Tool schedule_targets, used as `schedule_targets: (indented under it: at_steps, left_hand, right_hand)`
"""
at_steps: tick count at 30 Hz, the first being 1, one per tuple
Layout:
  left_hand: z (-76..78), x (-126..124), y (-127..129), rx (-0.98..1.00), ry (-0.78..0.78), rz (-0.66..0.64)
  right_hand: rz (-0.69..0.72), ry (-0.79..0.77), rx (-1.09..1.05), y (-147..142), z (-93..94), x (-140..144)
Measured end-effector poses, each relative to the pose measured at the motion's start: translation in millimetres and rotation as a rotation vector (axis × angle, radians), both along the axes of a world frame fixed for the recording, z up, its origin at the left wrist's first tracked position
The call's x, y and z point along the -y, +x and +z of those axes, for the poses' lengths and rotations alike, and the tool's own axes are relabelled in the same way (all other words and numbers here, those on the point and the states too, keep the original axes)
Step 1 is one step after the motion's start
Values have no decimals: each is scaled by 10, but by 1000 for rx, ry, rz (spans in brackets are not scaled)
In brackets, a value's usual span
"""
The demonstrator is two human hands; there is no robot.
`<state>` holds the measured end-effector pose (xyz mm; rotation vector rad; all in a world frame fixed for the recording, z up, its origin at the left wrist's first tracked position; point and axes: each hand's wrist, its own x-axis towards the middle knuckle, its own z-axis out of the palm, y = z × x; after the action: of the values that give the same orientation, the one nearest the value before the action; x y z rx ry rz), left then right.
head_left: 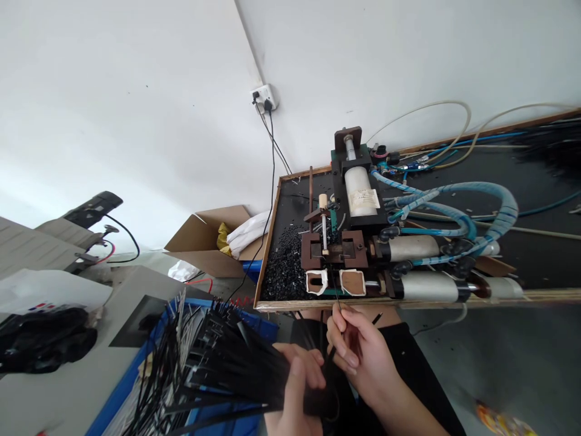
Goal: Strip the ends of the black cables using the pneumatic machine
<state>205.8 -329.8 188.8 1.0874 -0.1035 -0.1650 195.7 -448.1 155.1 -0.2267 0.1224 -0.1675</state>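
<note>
My left hand [299, 381] is closed around a thick bundle of thin flat black strips [245, 357], whose far ends fan out to the left. Close beside it, my right hand [356, 348] pinches a single thin black strip [336, 290]. That strip runs up from my fingertips to the brown metal jaws [333, 251] of a small pneumatic press at the table's front edge. Two pads edged with white tape [353, 283] sit in front of the jaws, one on each side of the strip. How far the strip goes between the jaws is too small to tell.
Small black offcuts [285, 260] lie heaped on the black table [290, 200] left of the press. Cylinders [422, 284] and blue hoses [494, 194] extend right. Below left stands a blue bin [122, 387] of loose strips. Behind it is an open cardboard box [204, 260].
</note>
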Motion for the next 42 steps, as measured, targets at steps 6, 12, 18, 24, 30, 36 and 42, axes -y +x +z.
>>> schedule_targets:
  at_steps: [6, 12, 18, 24, 30, 36, 42]
  left_hand:
    - [18, 19, -22, -3, 7, -9]
    - [31, 37, -35, 14, 11, -13]
    - [37, 64, -65, 32, 7, -23]
    - [65, 101, -81, 36, 4, -17]
    - [108, 111, -82, -11, -18, -43]
    - [83, 134, -105, 11, -1, 3]
    - [64, 148, -118, -3, 0, 13]
  right_hand:
    - [37, 11, 38, 37, -26, 41]
    - [131, 31, 67, 63, -58, 108]
    - [177, 48, 89, 64, -82, 149]
    - [196, 48, 108, 72, -106, 168]
    - [204, 66, 111, 70, -92, 163]
    - [215, 62, 113, 73, -86, 171]
    - [210, 53, 115, 70, -101, 166]
